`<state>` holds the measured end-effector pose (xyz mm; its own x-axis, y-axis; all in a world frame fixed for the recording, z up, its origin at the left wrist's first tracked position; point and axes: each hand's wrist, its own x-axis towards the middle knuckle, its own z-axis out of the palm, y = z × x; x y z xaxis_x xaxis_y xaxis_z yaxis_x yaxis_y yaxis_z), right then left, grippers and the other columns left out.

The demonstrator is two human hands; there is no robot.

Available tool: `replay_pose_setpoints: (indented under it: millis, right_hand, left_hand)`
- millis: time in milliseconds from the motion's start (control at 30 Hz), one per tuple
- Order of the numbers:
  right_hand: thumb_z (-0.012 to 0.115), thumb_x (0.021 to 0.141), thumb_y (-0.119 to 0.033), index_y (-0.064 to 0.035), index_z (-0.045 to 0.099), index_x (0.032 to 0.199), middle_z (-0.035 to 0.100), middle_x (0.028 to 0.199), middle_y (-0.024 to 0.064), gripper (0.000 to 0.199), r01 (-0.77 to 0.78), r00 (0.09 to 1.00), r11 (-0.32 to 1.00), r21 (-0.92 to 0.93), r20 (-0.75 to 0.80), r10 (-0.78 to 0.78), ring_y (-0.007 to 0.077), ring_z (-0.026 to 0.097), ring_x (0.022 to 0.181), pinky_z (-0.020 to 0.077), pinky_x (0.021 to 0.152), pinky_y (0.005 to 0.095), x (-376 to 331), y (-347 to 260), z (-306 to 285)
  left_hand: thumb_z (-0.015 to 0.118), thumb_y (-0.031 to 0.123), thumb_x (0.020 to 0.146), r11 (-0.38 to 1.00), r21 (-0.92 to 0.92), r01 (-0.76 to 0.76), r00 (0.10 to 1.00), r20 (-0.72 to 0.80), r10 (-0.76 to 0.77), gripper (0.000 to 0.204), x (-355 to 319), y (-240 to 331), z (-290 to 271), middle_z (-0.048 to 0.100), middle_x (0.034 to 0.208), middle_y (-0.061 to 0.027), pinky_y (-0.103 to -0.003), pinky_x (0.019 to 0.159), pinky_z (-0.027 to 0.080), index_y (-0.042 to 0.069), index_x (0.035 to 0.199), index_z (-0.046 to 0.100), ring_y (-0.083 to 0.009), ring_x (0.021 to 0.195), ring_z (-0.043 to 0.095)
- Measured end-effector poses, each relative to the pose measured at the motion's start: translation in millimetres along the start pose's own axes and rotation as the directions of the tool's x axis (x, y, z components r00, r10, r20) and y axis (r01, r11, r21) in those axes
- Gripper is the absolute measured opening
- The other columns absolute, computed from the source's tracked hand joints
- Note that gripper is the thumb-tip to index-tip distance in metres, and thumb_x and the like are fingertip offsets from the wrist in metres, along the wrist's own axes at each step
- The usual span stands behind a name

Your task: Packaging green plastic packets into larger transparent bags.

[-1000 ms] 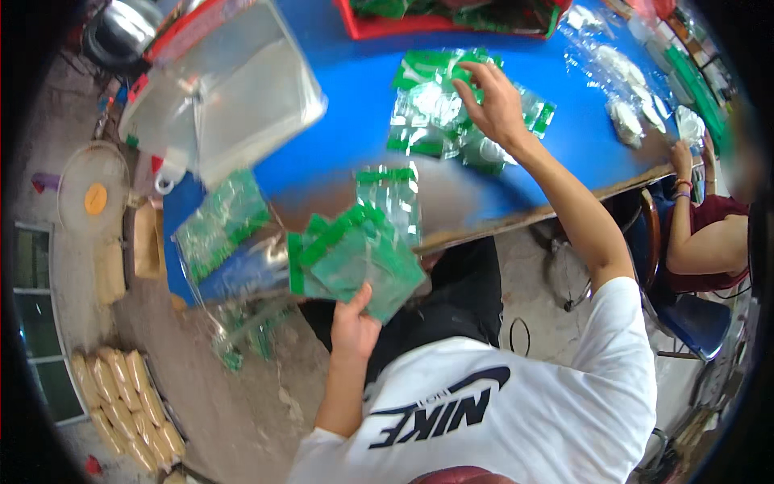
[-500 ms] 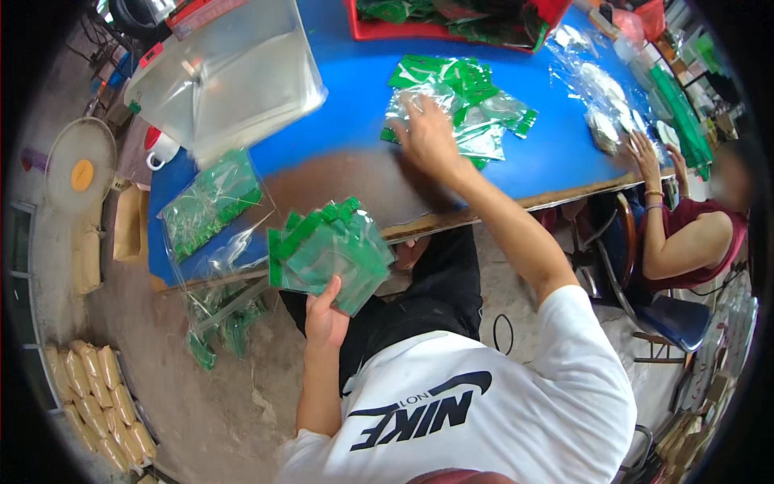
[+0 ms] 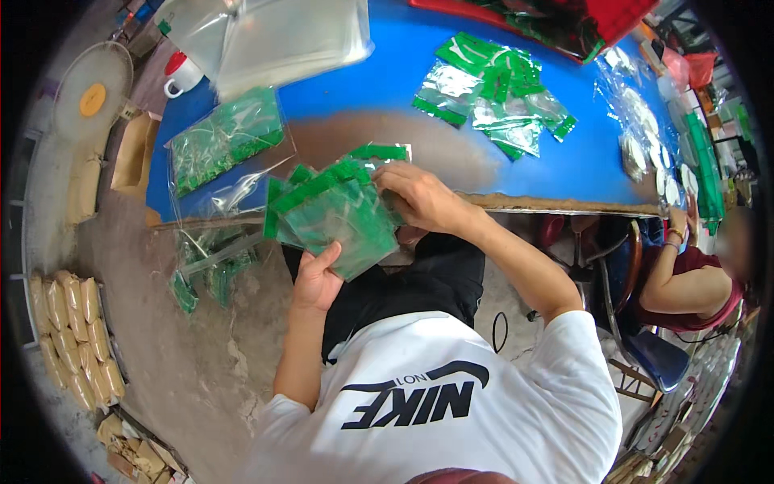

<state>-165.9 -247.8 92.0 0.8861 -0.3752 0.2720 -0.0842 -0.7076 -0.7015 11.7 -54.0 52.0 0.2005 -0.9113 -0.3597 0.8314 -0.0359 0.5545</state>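
My left hand grips a fanned stack of clear plastic packets with green bands, its thumb lying across the front. The stack is held over my lap by the table's near edge. My right hand is at the stack's right side, fingers closed on a green-banded packet that shows partly behind the others. Farther back on the blue table lies a loose pile of the same packets. To the left rests a larger clear bag filled with green-banded packets.
A red tray holding more packets stands at the back. Clear plastic sheets and a white mug with red are at the back left. Another person's arm is at the right, near white oval pieces. Filled brown bags lie lower left.
My right hand has come back from the loose pile to the stack in my left hand, bringing a packet. The view has shifted, so the table appears higher.
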Motion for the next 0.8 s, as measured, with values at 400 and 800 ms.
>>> replay_pose_setpoints:
  millis: [400,800]
  right_hand:
    - [0.062,0.081,-0.004,0.0022,0.062,0.120,0.056,0.134,0.0199,0.039,0.109,0.993,0.990,-0.093,-0.045,-0.113,0.0414,0.048,0.129,0.0401,0.108,0.0488,22.5,6.3,15.3]
    - [0.070,0.086,-0.027,-0.0017,0.056,0.126,0.065,0.116,0.0237,0.049,-0.625,0.754,0.571,-0.533,-0.600,0.266,0.0394,0.064,0.109,0.0507,0.092,0.0523,53.9,143.5,-96.3]
  left_hand:
    - [0.064,0.001,0.091,0.997,0.076,-0.027,1.000,-0.009,0.028,0.054,0.1,5.0,-1.3,0.054,0.139,-0.0091,-0.046,0.112,0.039,0.004,0.142,0.045,-0.0258,0.129,0.051]
    - [0.065,-0.001,0.091,0.999,0.048,-0.005,0.997,-0.083,0.009,0.051,-7.4,-10.6,15.3,0.055,0.136,-0.0086,-0.042,0.109,0.042,0.003,0.138,0.048,-0.0233,0.126,0.054]
